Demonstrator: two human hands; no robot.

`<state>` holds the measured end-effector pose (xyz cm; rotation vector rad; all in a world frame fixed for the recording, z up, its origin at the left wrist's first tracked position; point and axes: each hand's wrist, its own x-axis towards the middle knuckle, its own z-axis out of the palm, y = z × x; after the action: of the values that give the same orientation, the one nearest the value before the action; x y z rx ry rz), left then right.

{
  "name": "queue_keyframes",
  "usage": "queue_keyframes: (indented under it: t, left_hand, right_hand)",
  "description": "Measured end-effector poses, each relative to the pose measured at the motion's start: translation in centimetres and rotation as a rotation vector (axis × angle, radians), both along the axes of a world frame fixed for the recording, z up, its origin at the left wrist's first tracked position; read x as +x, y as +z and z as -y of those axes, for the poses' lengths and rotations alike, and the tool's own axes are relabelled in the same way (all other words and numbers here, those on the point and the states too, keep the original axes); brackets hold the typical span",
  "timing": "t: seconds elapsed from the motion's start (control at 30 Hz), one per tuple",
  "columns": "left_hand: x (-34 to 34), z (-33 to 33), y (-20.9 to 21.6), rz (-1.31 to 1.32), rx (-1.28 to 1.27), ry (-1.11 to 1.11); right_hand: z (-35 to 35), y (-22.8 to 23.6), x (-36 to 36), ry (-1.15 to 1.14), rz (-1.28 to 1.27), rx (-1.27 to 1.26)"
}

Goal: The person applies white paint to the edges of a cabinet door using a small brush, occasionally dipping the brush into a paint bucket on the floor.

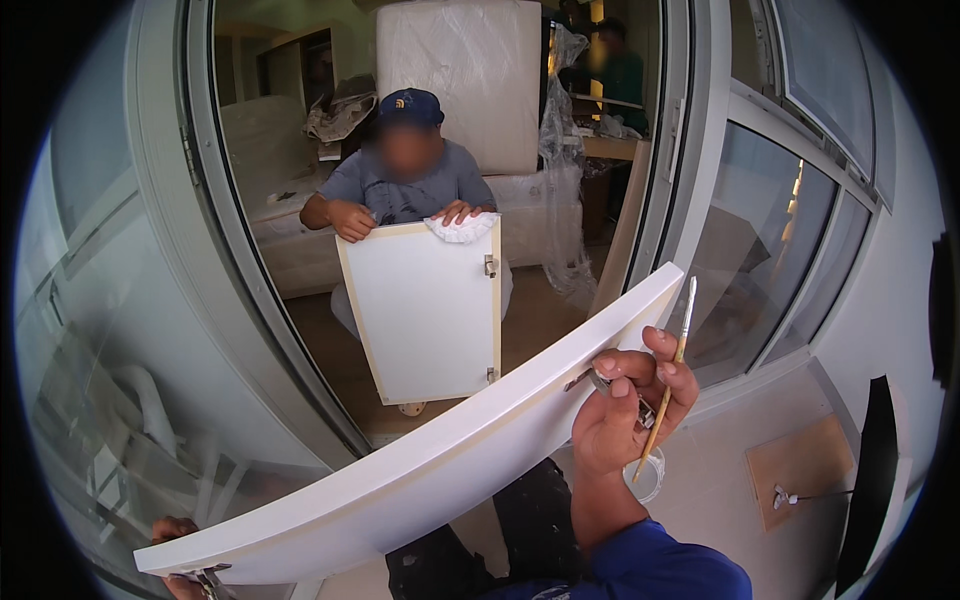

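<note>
A long white cabinet door [440,440] slants across in front of me, its edge facing up and its right end higher. With my right hand [630,400] I grip a metal hinge [601,380] on its near face. A thin paintbrush [672,385] with a pale, paint-coated tip is tucked between the same fingers, bristles up. At the low left end, my left hand [175,535] is closed round the door beside a second hinge [212,578]; part of that hand is hidden behind the door. Strips of yellowish masking tape run along the door's border.
Across the doorway a person [410,165] holds another taped white door [425,310] and a white cloth [462,228]. A clear cup [648,474] with white residue stands on the floor below my right hand. A brown board [800,470] lies at right. Sliding-door frames [700,130] flank the opening.
</note>
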<state>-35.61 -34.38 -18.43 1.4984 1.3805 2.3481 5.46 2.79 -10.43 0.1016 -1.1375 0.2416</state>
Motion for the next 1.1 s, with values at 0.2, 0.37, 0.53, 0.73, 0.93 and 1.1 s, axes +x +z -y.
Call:
queue_keyframes:
  t: [0.2,0.37,0.53,0.73,0.93,1.1]
  left_hand:
    - [-2.4,1.9,-2.7,-0.027,0.127,0.195]
    - [-4.6,2.3,-4.7,0.245,0.215,0.376]
    - [0.5,-1.8,-0.2,-0.282,0.178,0.619]
    - [3.1,-5.6,3.7,-0.205,0.145,0.606]
    - [4.3,-5.4,5.7,-0.244,0.114,0.635]
    - [5.2,-4.9,7.4,-0.27,0.122,0.656]
  right_hand:
    - [-2.6,-0.5,-1.5,0.138,-0.03,-0.107]
    - [-4.6,-0.4,0.3,0.113,0.034,-0.127]
    - [-5.5,-4.7,6.8,0.129,0.074,-0.061]
    - [-3.1,-20.4,24.2,-0.229,0.147,-1.042]
    - [-1.6,-35.9,31.1,-0.405,0.478,-1.622]
    - [-8.4,-44.5,31.3,-0.627,1.081,-1.383]
